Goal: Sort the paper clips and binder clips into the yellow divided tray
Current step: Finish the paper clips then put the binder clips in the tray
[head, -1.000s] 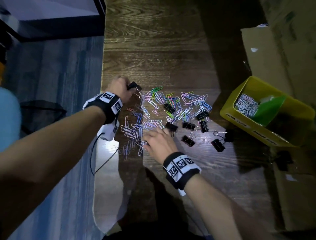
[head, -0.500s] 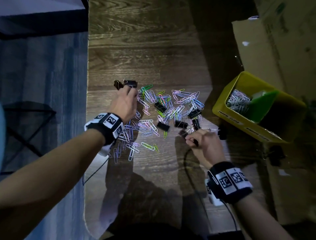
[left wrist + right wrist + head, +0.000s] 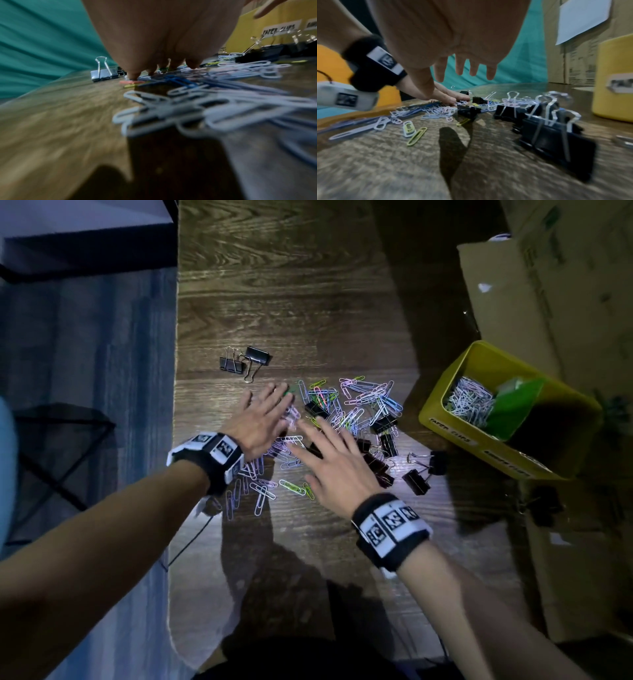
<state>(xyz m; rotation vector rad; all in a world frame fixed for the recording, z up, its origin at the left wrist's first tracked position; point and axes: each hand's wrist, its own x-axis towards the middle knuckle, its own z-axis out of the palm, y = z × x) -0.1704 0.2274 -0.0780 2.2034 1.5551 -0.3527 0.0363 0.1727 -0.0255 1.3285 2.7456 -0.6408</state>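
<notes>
Head view: both hands lie over a scatter of coloured paper clips [image 3: 356, 405] on a dark wood-grain table [image 3: 291, 285]. Left hand [image 3: 255, 422] is flat, fingers straight and spread, palm down on the left part of the scatter; left wrist view shows its fingertips [image 3: 133, 76] touching the tabletop among the clips, nothing gripped. Right hand [image 3: 337, 467] is likewise open with fingers extended and splayed; right wrist view shows those fingers [image 3: 439, 71] clear of the surface, holding nothing. Black binder clips [image 3: 383, 440] sit mixed into the right side of the scatter, several of them just beside the right hand. Two more binder clips [image 3: 245, 361] lie touching each other beyond the left hand, apart from the main scatter. A further pair [image 3: 423, 474] lies between the scatter and the tray. Yellow divided tray [image 3: 445, 422] stands to the right of the scatter, tilted relative to the table edge; its near wall carries white labels, one reading "PAPER CLIPS" in the left wrist view. A green divider [image 3: 510, 405] splits the tray: the left compartment holds a heap of pale paper clips [image 3: 467, 400]; the right compartment is in shadow, contents not discernible. Cardboard boxes [image 3: 548, 302] stand behind and beside the tray. Each wrist wears a black band with white printed markers.
</notes>
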